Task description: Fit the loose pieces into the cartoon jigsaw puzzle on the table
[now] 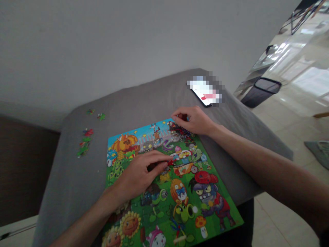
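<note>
A colourful cartoon jigsaw puzzle (pixel 180 195) lies on a grey cloth-covered table (pixel 66 185). My left hand (pixel 144 171) rests on the puzzle's middle, fingers curled and pinching a small reddish piece (pixel 170 162) at the fingertips. My right hand (pixel 192 120) sits at the puzzle's far right corner, fingers bent and pressed on a piece there at the edge. Most of the picture looks assembled.
Several loose puzzle pieces (pixel 84 142) lie on the cloth to the left, two more (pixel 96 114) farther back. A phone (pixel 203 94) lies at the table's far right corner. A dark bin (pixel 262 91) stands on the glossy floor to the right. A wall rises behind.
</note>
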Demonstrator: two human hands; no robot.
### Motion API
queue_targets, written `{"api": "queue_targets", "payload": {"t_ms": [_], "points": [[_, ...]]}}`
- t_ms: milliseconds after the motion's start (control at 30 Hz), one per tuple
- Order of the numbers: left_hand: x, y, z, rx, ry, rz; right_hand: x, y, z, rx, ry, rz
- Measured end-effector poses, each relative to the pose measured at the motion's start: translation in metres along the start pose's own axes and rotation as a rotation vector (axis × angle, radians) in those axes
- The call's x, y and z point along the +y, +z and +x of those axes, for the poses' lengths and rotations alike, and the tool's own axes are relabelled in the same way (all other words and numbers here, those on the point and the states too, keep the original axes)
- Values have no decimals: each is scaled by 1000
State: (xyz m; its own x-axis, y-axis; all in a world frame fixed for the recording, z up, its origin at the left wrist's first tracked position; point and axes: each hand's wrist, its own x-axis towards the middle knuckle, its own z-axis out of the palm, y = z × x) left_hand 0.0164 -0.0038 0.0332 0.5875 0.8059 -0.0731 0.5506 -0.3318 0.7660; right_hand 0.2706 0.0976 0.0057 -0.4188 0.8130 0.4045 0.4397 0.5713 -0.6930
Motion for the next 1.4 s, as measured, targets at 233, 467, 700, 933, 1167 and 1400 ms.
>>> {"api": "queue_targets", "payload": {"t_ms": [233, 467, 700, 933, 1167, 1400], "points": [[11, 4, 7, -21, 42, -22, 1, 1, 1, -9, -5, 9], [39, 23, 47, -205, 42, -80, 16, 0, 4, 65, -16, 55], [39, 24, 62, -281, 93, 81, 14, -1, 5, 39, -24, 25], [41, 18, 59, -275, 99, 144, 8, -3, 5, 17, -53, 16], [35, 16, 52, -141, -104, -75, 4, -6, 6, -6, -74, -3], [42, 16, 53, -170, 85, -2, 4, -5, 5, -25, -80, 5]]}}
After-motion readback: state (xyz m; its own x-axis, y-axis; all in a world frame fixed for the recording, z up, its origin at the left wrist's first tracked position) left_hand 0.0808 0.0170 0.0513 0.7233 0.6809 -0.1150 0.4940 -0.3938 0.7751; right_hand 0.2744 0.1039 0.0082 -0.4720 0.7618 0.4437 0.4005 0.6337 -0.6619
